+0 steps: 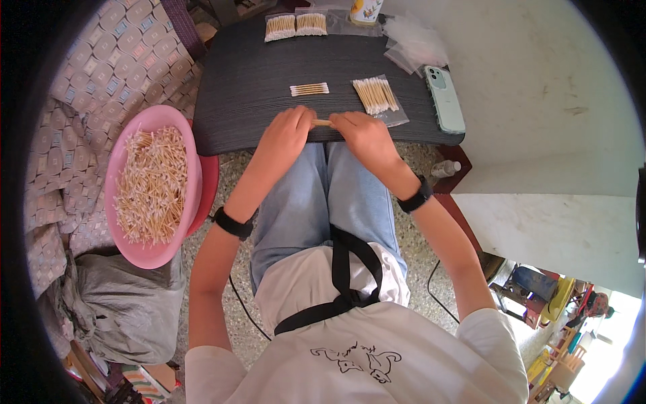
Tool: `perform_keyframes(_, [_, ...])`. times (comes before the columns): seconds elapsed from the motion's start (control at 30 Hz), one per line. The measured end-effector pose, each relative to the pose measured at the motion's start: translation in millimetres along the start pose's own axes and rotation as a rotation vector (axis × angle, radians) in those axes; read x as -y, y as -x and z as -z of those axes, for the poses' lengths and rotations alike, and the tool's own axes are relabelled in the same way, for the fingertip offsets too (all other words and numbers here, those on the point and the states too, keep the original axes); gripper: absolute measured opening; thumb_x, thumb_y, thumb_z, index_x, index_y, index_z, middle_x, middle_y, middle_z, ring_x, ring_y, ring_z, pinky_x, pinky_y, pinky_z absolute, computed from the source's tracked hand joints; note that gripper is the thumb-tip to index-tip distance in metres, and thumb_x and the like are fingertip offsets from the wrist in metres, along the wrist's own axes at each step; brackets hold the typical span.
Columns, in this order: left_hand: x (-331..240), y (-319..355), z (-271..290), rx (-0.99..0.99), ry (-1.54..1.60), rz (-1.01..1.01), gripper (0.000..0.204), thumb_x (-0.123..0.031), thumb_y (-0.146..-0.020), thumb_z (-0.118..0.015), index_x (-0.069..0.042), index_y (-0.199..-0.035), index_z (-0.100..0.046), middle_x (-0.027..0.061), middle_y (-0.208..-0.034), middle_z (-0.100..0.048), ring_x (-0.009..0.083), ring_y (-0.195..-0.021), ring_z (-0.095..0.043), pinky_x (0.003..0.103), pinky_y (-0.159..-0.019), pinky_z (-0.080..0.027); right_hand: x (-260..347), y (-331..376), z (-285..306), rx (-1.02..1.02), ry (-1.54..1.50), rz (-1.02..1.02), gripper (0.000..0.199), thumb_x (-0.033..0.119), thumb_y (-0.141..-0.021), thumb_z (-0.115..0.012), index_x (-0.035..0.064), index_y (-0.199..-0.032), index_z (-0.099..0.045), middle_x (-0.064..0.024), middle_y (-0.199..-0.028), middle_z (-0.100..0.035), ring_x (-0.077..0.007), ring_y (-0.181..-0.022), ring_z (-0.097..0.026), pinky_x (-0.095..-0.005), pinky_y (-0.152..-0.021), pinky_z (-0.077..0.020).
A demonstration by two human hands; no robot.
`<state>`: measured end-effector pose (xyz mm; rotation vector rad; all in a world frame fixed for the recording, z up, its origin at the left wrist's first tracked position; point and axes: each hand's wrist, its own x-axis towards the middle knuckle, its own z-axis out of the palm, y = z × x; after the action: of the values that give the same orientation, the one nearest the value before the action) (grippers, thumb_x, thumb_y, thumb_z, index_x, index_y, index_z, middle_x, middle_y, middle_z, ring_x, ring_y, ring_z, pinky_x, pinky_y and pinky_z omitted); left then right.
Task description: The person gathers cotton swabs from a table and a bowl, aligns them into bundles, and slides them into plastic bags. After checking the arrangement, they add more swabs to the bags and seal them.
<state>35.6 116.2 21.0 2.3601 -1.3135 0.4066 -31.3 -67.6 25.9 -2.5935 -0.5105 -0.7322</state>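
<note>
A: Where are the hands?

B: Upper middle of the frame, over the near edge of the dark tabletop (245, 87). The left hand (291, 133) comes in on the left, the right hand (367, 135) on the right, fingertips facing each other.

A: And the grip on each side?

B: Both look pinched. The left fingers close on one end of a small bundle of swabs (323, 123), the right fingers on the other, so it lies level between them. Its ends are hidden by the fingers, and I can't tell how many sticks it has.

A: What's just above that?

B: A neat row of swabs (309, 89) lying flat on the tabletop, near the left hand. Right of centre, a larger pile of swabs (375, 95) lies on a clear bag (398, 116), near the right hand.

A: Farther up?

B: At the top of the frame, two packed bags, a left one (280, 27) and a right one (311, 25), side by side. Then a patterned cup (365, 11), and at upper right some loose clear bags (418, 46) with a pale green phone (445, 101) below them.

A: And the left side?

B: A pink basin (194, 172), well apart from the hands, heaped with loose swabs (151, 185).
</note>
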Motion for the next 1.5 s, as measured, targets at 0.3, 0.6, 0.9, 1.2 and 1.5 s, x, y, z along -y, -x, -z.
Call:
perform_keyframes(0.3, [-29.7, 16.5, 18.5, 0.062, 0.710, 0.038, 0.028, -0.005, -0.083, -0.063, -0.005, -0.112, -0.065, 0.0069, -0.079, -0.060, 0.0148, -0.066, -0.063, 0.027, -0.056, -0.048, 18.1, 22.6, 51.2, 0.352, -0.864, -0.677, 0.016, 0.012, -0.087, -0.061, -0.0021, -0.088, -0.069, -0.0045, -0.069, -0.062, -0.0115, -0.056, -0.052, -0.0272, -0.053, -0.0422])
perform_keyframes(0.6, [-48.4, 14.3, 13.5, 0.064, 1.031, 0.204, 0.016, -0.007, -0.086, -0.065, -0.001, -0.100, -0.070, 0.0065, -0.071, -0.064, 0.0124, -0.060, -0.064, 0.023, -0.053, -0.048, 20.4, 42.1, 56.9, 0.380, -0.955, -0.835, 0.021, 0.017, -0.090, -0.062, 0.0011, -0.102, -0.069, 0.0019, -0.070, -0.058, -0.0048, -0.059, -0.046, -0.0202, -0.051, -0.0361])
perform_keyframes(0.9, [-55.4, 6.8, 4.0, 0.111, 1.189, 0.348, 0.015, -0.009, -0.086, -0.065, 0.000, -0.097, -0.070, 0.0077, -0.072, -0.066, 0.0128, -0.059, -0.065, 0.022, -0.053, -0.049, 35.8, 49.4, 57.1, 0.074, -0.472, -0.424, 0.015, 0.006, -0.086, -0.062, -0.0026, -0.097, -0.067, -0.0102, -0.069, -0.059, -0.0145, -0.058, -0.053, -0.0268, -0.054, -0.0438])
perform_keyframes(1.2, [-60.3, -15.3, -24.8, 0.042, 0.690, -0.012, 0.020, -0.012, -0.081, -0.068, -0.002, -0.098, -0.067, 0.0092, -0.083, -0.062, 0.0181, -0.067, -0.061, 0.031, -0.058, -0.047, 10.9, 71.0, 61.9, 0.053, -0.493, -0.593, 0.012, 0.007, -0.086, -0.061, -0.0029, -0.090, -0.066, -0.0166, -0.069, -0.060, -0.0249, -0.054, -0.055, -0.0333, -0.054, -0.0437])
perform_keyframes(1.5, [-81.9, -51.6, -59.2, -0.258, 0.265, 0.083, 0.021, -0.013, -0.077, -0.071, -0.004, -0.094, -0.065, 0.0056, -0.096, -0.056, 0.0238, -0.085, -0.054, 0.037, -0.077, -0.046, -18.8, 79.5, 51.3, -0.179, -0.145, -0.897, 0.017, 0.012, -0.086, -0.061, -0.0030, -0.088, -0.068, -0.0168, -0.059, -0.057, -0.0220, -0.048, -0.054, -0.0312, -0.050, -0.0421])
